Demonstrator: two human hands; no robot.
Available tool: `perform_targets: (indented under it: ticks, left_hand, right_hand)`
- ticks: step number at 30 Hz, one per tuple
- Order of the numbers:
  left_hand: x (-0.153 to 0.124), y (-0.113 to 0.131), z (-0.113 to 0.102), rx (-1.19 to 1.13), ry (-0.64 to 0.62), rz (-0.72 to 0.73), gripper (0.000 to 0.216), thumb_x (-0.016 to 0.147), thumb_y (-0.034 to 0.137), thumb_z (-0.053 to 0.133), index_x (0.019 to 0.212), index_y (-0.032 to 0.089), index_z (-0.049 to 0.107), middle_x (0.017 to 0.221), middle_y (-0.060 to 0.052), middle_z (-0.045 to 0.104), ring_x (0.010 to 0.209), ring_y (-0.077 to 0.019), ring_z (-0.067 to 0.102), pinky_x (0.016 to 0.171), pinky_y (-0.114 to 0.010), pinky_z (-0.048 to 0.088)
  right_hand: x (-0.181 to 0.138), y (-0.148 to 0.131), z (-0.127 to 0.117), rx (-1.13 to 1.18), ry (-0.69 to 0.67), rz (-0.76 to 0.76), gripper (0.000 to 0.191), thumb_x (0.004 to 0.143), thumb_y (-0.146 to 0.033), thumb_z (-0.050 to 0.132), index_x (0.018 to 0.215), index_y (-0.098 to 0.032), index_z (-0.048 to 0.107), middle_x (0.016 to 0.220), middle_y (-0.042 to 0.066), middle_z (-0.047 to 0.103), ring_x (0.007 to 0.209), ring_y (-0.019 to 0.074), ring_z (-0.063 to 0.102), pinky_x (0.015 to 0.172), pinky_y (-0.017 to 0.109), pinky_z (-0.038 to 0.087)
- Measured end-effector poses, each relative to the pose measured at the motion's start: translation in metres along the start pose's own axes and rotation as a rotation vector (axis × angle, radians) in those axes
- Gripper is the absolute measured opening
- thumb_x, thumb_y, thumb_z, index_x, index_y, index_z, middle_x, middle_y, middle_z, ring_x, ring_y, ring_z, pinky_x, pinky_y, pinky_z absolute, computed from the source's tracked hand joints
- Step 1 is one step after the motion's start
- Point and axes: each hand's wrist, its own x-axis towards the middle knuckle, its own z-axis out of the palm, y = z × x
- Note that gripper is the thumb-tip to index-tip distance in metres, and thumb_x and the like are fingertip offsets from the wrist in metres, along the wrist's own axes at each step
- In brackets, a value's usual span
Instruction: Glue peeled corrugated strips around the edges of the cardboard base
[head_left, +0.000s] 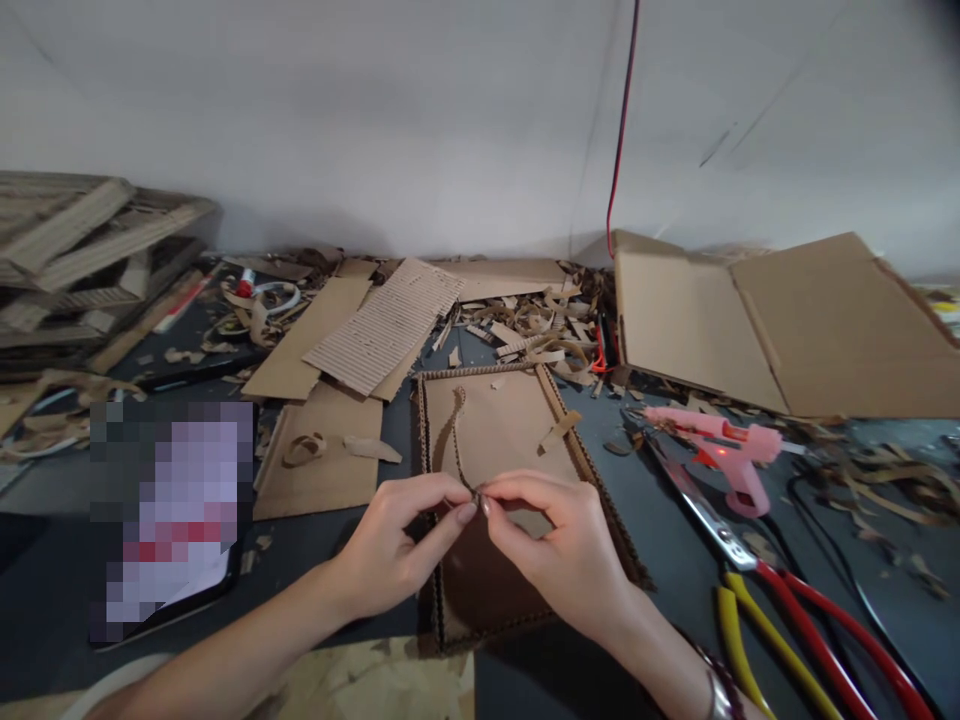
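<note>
Since the cardboard strip [455, 440] looks thin and likely to kink, we would do best to pinch it lightly and work along it little by little, keeping its ribbed edge untwisted. Our left hand [401, 540] and right hand [559, 545] each have a narrow grip, thumb against forefinger, on the strip's near end, the fingertips almost meeting; how firmly they press we cannot tell. The strip runs away from us over the cardboard tray [517, 425], its bent far end near the tray's far left corner. Counting, we have one strip, one tray, one phone [191, 510] to the left, one pink glue gun [739, 450] and one pair of shears [688, 490] to the right, one ribbed sheet [390, 320] beyond the tray, and one creased panel [847, 325] farther right. The loose scraps [555, 312] are too many for us to count.
</note>
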Motion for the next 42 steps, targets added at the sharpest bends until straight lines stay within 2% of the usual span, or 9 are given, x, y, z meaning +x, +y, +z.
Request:
perform_targets:
  ticks: [10,16,22,27,32,36,42]
  left_hand:
    - [-0.0020,0.0011,0.0007,-0.027,-0.032,-0.034,0.016,0.085,0.018,0.043,0.071,0.015,0.051,0.061,0.002,0.049,0.055,-0.0097,0.046,0.053,-0.018,0.037]
    - [-0.0036,-0.0011,0.0017,-0.102,-0.024,-0.033,0.017,0.086,0.018,0.041,0.071,0.016,0.049,0.066,0.000,0.049,0.060,-0.0111,0.047,0.057,-0.020,0.040]
    - [-0.0050,-0.0024,0.0009,-0.129,-0.017,-0.030,0.016,0.086,0.018,0.041,0.074,0.016,0.050,0.071,-0.002,0.050,0.064,-0.0122,0.048,0.060,-0.022,0.040]
    - [-0.0050,-0.0029,0.0002,-0.132,-0.010,-0.008,0.018,0.085,0.018,0.042,0.067,0.016,0.046,0.068,-0.001,0.048,0.062,-0.0119,0.047,0.058,-0.022,0.039]
    - [-0.0007,-0.0014,0.0006,-0.096,-0.029,-0.025,0.019,0.082,0.023,0.050,0.066,0.015,0.051,0.066,-0.002,0.052,0.063,-0.0129,0.049,0.058,-0.023,0.040]
    - [0.0007,0.0019,0.0004,-0.064,-0.042,0.002,0.027,0.086,0.021,0.044,0.061,0.015,0.052,0.060,-0.001,0.048,0.059,-0.0125,0.045,0.056,-0.024,0.038]
    - [-0.0005,0.0030,-0.0004,-0.059,-0.049,0.029,0.030,0.086,0.021,0.044,0.057,0.016,0.050,0.056,-0.001,0.046,0.060,-0.0136,0.042,0.057,-0.026,0.038]
  right_hand:
    - [0.0003,-0.0009,-0.0006,-0.017,0.010,-0.039,0.014,0.069,-0.009,0.054,0.067,-0.015,0.067,0.068,0.004,0.069,0.061,0.0136,0.064,0.059,0.021,0.052]
    - [0.0001,0.0002,0.0000,-0.004,0.037,-0.010,0.014,0.068,-0.008,0.054,0.064,-0.017,0.064,0.066,0.003,0.068,0.060,0.0139,0.064,0.058,0.022,0.052]
    - [0.0008,0.0008,-0.0007,0.033,0.008,-0.033,0.011,0.072,-0.011,0.054,0.072,-0.018,0.063,0.073,0.004,0.067,0.065,0.0144,0.063,0.061,0.024,0.052]
    - [0.0021,0.0024,-0.0024,-0.002,-0.014,-0.108,0.011,0.075,-0.010,0.054,0.073,-0.017,0.062,0.082,0.005,0.063,0.074,0.0138,0.062,0.068,0.023,0.051]
    - [0.0006,0.0013,-0.0043,-0.031,-0.104,-0.175,0.013,0.078,-0.008,0.050,0.079,-0.018,0.058,0.089,0.007,0.060,0.082,0.0145,0.060,0.075,0.026,0.049]
    - [0.0009,-0.0005,-0.0049,-0.007,-0.091,-0.154,0.012,0.079,-0.010,0.048,0.079,-0.019,0.056,0.087,0.006,0.061,0.082,0.0151,0.059,0.075,0.027,0.049]
    - [0.0016,-0.0019,-0.0053,0.029,-0.105,-0.112,0.012,0.079,-0.010,0.049,0.075,-0.020,0.054,0.085,0.006,0.062,0.083,0.0162,0.059,0.076,0.029,0.048]
